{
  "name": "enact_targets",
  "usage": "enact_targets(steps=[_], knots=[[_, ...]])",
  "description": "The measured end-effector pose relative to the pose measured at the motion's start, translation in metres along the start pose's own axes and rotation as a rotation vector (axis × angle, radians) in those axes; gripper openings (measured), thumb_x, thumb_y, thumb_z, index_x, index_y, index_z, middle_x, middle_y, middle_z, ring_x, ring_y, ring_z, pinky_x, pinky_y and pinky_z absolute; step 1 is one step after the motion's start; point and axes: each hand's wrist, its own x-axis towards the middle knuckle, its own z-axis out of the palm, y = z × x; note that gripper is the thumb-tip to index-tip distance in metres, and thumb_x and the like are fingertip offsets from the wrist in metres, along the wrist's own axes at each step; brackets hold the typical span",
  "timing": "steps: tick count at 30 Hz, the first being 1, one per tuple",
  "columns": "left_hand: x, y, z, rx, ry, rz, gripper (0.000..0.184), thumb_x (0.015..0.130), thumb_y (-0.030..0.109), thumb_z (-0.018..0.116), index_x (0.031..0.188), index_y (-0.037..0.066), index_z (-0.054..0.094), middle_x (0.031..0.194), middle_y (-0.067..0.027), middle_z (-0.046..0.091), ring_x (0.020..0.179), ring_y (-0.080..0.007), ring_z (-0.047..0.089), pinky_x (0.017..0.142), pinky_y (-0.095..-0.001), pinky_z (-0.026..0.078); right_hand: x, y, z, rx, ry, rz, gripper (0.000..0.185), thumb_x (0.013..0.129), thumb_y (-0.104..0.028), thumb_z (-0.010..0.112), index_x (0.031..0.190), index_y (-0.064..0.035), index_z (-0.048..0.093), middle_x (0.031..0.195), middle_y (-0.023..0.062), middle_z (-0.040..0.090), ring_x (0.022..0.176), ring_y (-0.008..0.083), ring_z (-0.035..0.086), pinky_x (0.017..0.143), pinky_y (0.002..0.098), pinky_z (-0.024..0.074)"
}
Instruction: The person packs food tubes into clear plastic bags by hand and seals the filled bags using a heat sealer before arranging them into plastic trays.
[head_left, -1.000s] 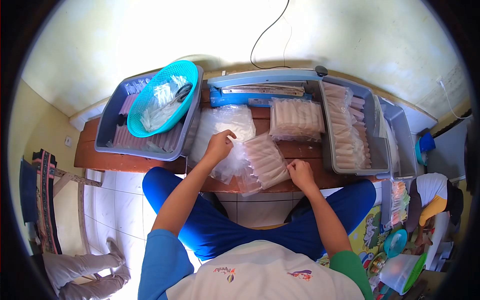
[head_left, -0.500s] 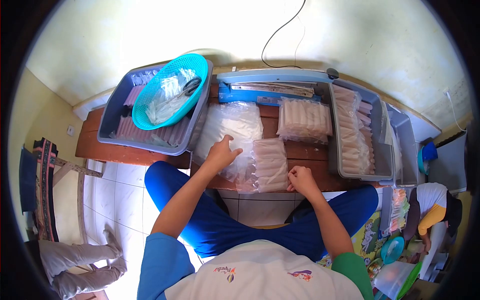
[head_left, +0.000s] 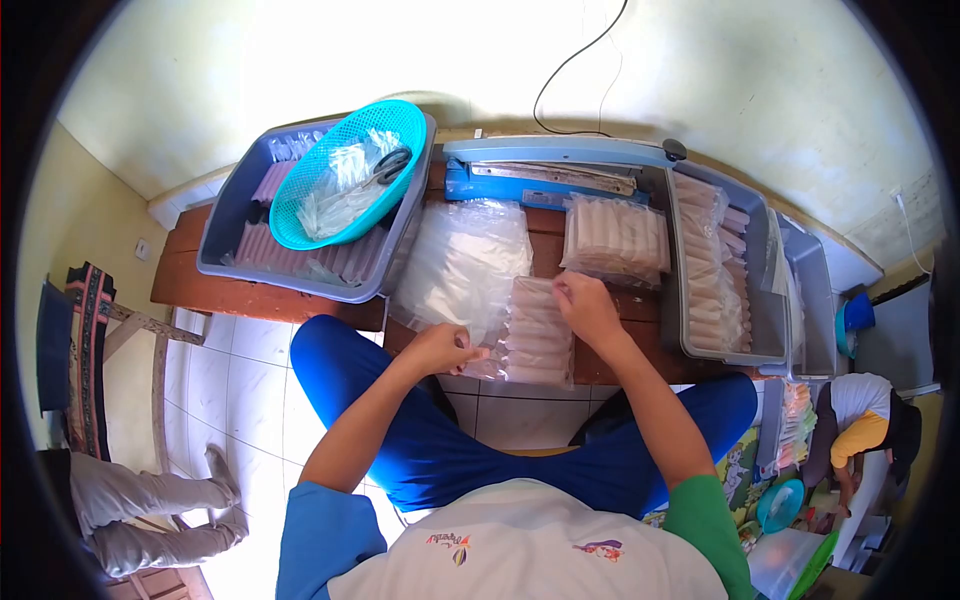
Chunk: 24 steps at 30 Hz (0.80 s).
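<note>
One clear packet of pinkish tubes (head_left: 540, 335) lies between right hand (head_left: 592, 308), now shifted to its far edge, fingers bunched, and left hand (head_left: 438, 350), now lowered to its near-left side, half curled; both thus attend it, grip undeterminable.

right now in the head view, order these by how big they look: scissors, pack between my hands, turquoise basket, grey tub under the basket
Largest to smallest:
1. Grey tub, partly hidden
2. Turquoise basket
3. Pack
4. Scissors
</note>
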Motion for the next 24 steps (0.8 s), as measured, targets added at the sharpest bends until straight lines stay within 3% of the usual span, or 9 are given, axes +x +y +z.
enact_targets(steps=[5, 11, 16, 19, 24], knots=[[0.015, -0.022, 0.01, -0.028, -0.128, 0.071, 0.029, 0.08, 0.024, 0.079, 0.083, -0.002, 0.067, 0.074, -0.0111, 0.07, 0.062, -0.016, 0.068, 0.056, -0.0278, 0.054, 0.039, -0.001, 0.04, 0.034, -0.098, -0.058, 0.021, 0.08, -0.012, 0.065, 0.098, -0.0002, 0.069, 0.093, 0.0219, 0.068, 0.09, 0.0397, 0.065, 0.082, 0.0445, 0.0512], [0.027, -0.039, 0.012, -0.144, -0.119, 0.087, 0.014, 0.077, 0.007, 0.076, 0.084, -0.001, 0.068, 0.07, -0.01, 0.07, 0.061, -0.0154, 0.068, 0.056, -0.0272, 0.053, 0.07, -0.005, 0.059, -0.005, -0.257, -0.018, 0.028, 0.078, -0.013, 0.069, 0.102, -0.0009, 0.07, 0.096, 0.0199, 0.07, 0.09, 0.0374, 0.066, 0.083, 0.0416, 0.0515], [0.019, -0.023, 0.009, -0.035, 0.015, 0.085, 0.015, 0.074, 0.002, 0.074, 0.084, -0.001, 0.063, 0.071, -0.0107, 0.07, 0.063, -0.0151, 0.068, 0.054, -0.0279, 0.053, 0.075, 0.008, 0.071, 0.043, -0.334, -0.096, 0.03, 0.076, -0.012, 0.07, 0.104, -0.001, 0.07, 0.09, 0.0165, 0.07, 0.084, 0.0326, 0.067, 0.078, 0.0388, 0.0516], [0.014, -0.019, 0.005, 0.015, 0.075, 0.142, 0.02, 0.074, 0.001, 0.073, 0.088, -0.001, 0.059, 0.073, -0.0114, 0.07, 0.066, -0.0156, 0.068, 0.055, -0.0281, 0.054, 0.074, 0.008, 0.065, 0.11, -0.344, -0.002, 0.027, 0.075, -0.009, 0.071, 0.101, -0.0018, 0.071, 0.089, 0.017, 0.07, 0.081, 0.0315, 0.068, 0.077, 0.0386, 0.0522], [-0.009, 0.0, -0.011, -0.115, 0.112, 0.233, 0.024, 0.075, 0.001, 0.07, 0.093, 0.0, 0.055, 0.076, -0.0127, 0.071, 0.071, -0.0169, 0.07, 0.063, -0.0292, 0.054, 0.063, 0.006, 0.03, 0.286, -0.237, 0.05, 0.022, 0.077, -0.003, 0.068, 0.098, -0.0015, 0.071, 0.08, 0.0098, 0.069, 0.071, 0.0175, 0.062, 0.068, 0.0301, 0.0491]])
